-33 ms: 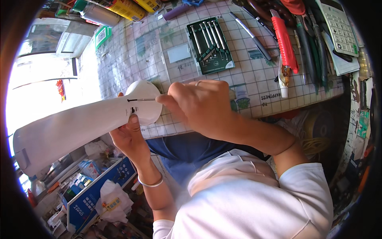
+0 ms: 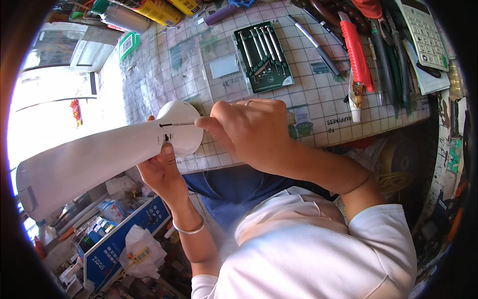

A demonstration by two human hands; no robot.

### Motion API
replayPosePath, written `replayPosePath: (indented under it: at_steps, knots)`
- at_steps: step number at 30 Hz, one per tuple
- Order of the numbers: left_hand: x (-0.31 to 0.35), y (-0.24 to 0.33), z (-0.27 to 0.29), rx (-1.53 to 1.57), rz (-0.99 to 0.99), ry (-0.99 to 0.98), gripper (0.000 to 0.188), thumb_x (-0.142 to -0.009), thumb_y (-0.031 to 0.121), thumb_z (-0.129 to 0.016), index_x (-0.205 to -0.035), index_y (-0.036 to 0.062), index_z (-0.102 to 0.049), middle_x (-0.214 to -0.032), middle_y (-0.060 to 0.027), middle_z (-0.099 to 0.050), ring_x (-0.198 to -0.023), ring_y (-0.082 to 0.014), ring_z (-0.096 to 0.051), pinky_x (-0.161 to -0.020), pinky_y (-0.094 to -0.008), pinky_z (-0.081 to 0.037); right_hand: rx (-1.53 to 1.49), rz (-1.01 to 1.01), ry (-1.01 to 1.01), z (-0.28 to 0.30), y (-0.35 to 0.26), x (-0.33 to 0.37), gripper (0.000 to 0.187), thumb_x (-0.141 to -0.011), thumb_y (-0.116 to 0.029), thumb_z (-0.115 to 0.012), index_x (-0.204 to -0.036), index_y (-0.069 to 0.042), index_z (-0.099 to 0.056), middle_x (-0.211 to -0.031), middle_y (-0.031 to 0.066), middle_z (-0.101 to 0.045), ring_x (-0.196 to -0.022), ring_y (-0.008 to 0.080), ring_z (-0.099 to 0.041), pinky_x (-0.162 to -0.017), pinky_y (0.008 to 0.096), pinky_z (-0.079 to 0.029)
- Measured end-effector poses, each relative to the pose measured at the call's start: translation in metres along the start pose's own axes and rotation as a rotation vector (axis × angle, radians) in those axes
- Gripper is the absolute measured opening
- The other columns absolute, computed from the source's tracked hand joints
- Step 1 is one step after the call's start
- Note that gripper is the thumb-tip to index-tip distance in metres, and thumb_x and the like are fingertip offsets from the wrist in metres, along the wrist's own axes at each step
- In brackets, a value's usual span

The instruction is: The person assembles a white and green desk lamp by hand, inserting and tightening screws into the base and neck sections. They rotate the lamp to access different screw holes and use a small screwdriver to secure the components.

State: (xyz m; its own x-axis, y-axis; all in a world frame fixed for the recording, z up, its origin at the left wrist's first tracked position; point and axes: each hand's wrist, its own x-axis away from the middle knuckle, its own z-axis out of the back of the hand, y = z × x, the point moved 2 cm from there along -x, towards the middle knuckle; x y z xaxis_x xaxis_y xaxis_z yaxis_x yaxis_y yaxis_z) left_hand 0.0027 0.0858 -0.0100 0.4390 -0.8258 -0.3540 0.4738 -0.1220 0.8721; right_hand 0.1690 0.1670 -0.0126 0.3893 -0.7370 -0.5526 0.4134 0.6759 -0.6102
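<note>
A long white plastic appliance point(image 2: 94, 152), with a rounded end and a small dark slot and markings near it, reaches off to the left; its exact kind I cannot tell. My left hand point(image 2: 162, 169) grips it from below near the rounded end, thumb on the near side and a fingertip showing beyond. In my right hand point(image 2: 251, 127) a slim precision screwdriver point(image 2: 180, 124) is pinched, lying almost level. Its dark tip meets the appliance's surface just above the markings; any screw there is too small to make out. The screwdriver's handle end is hidden by my fingers.
On the grid-patterned tabletop point(image 2: 189, 89) lies a green case of small screwdrivers point(image 2: 264, 57), its clear lid folded left. Beyond are a pen point(image 2: 313, 45), a red utility knife point(image 2: 356, 52), a glue tube point(image 2: 355, 102), pliers point(image 2: 386, 62) and a calculator point(image 2: 423, 35). Cans point(image 2: 157, 11) stand far left.
</note>
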Motion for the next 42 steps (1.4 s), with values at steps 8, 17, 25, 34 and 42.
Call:
replayPosePath:
  at_steps: [8,17,25,34,42]
  knots:
    - [0.001,-0.001,0.001,-0.048,0.014,0.018,0.045,-0.090,0.018,-0.057,-0.129,0.0015,-0.040,-0.126,-0.0197,-0.052,-0.119,-0.0246,-0.049,-0.102,-0.0397,-0.038,-0.261,-0.034,0.045,-0.006,-0.002,0.001,0.017,-0.084,-0.019,-0.064,-0.085,-0.008,-0.051,-0.063,0.0059,-0.059,-0.051,0.0203,-0.060,-0.044,0.0297,-0.045]
    - [0.000,0.001,0.000,-0.063,0.015,0.009,0.047,-0.090,0.018,-0.057,-0.128,-0.0025,-0.038,-0.129,-0.0227,-0.048,-0.119,-0.0258,-0.048,-0.104,-0.0395,-0.034,-0.356,-0.118,0.017,-0.011,-0.006,-0.007,0.019,-0.086,-0.022,-0.061,-0.089,-0.007,-0.049,-0.063,0.0084,-0.058,-0.053,0.0225,-0.061,-0.045,0.0308,-0.045]
    - [0.000,-0.001,0.001,-0.030,0.024,0.016,0.047,-0.091,0.015,-0.056,-0.130,-0.0031,-0.036,-0.129,-0.0223,-0.048,-0.119,-0.0262,-0.047,-0.104,-0.0396,-0.033,-0.284,-0.115,0.058,-0.016,-0.005,-0.006,0.022,-0.086,-0.025,-0.061,-0.086,-0.008,-0.048,-0.061,0.0070,-0.057,-0.053,0.0234,-0.060,-0.046,0.0338,-0.045]
    - [0.001,-0.001,0.002,0.030,0.042,0.013,0.046,-0.088,0.011,-0.059,-0.129,0.0013,-0.039,-0.129,-0.0206,-0.049,-0.120,-0.0264,-0.047,-0.101,-0.0407,-0.039,-0.298,-0.161,-0.099,-0.014,-0.009,-0.008,0.023,-0.082,-0.024,-0.063,-0.087,-0.008,-0.047,-0.066,0.0076,-0.059,-0.055,0.0248,-0.060,-0.048,0.0342,-0.045]
    - [0.000,-0.001,0.002,0.067,0.055,0.012,0.045,-0.087,0.009,-0.060,-0.127,0.0034,-0.040,-0.128,-0.0197,-0.049,-0.120,-0.0266,-0.048,-0.098,-0.0405,-0.044,-0.399,-0.119,0.077,-0.023,-0.014,-0.007,0.024,-0.081,-0.026,-0.065,-0.082,-0.008,-0.048,-0.064,0.0070,-0.058,-0.054,0.0249,-0.060,-0.048,0.0341,-0.044]
